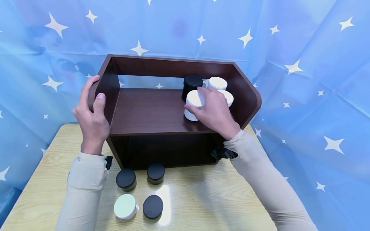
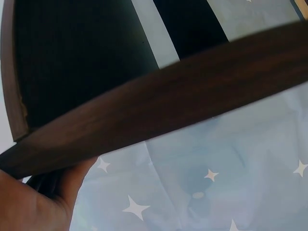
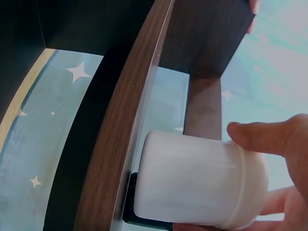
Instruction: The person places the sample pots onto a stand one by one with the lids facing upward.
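A dark brown two-tier wooden shelf (image 1: 150,109) stands on the table. My left hand (image 1: 93,123) grips its left side panel, thumb on the inner side; in the left wrist view that hand (image 2: 38,204) is partly hidden by the panel (image 2: 159,110). At the right of the upper tier, my right hand (image 1: 215,110) holds a white lidded jar (image 1: 191,113) by its lid. The right wrist view shows thumb and fingers around the lid of this jar (image 3: 192,180). Beside it are a black jar (image 1: 192,84) and two white jars, one at the back (image 1: 217,82), one partly behind the hand (image 1: 228,97).
On the wooden table (image 1: 196,199), in front of the shelf's left half, stand three black-lidded jars (image 1: 126,178) (image 1: 156,172) (image 1: 153,207) and a white-lidded jar (image 1: 125,206). A blue curtain with stars (image 1: 173,29) hangs behind and on both sides.
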`<state>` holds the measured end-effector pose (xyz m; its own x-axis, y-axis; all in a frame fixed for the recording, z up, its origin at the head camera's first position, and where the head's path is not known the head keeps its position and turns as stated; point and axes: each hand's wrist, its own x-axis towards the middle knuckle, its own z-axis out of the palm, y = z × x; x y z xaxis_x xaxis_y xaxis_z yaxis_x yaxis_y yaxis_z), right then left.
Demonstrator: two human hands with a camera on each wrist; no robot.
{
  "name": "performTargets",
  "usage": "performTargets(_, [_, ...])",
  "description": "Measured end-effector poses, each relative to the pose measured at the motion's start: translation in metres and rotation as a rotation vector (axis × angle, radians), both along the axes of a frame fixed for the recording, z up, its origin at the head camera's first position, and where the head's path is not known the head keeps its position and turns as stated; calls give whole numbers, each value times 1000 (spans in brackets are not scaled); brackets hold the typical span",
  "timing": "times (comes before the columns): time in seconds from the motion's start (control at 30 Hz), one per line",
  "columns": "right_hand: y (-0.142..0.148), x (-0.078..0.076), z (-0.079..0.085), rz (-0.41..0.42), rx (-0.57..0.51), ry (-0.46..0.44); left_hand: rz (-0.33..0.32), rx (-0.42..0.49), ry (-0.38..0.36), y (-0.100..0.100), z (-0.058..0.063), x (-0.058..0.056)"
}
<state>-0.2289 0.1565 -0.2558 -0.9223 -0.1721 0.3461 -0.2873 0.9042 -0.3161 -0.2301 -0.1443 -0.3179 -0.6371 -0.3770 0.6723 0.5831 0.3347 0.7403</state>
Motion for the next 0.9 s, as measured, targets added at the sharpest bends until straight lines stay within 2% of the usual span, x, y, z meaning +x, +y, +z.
performTargets(0.47, [-6, -9, -1, -31, 26, -23, 1, 20, -15, -1, 1, 0])
performTargets(0.9, [-5, -13, -5, -37, 66, 31, 8, 18, -10, -1, 0, -2])
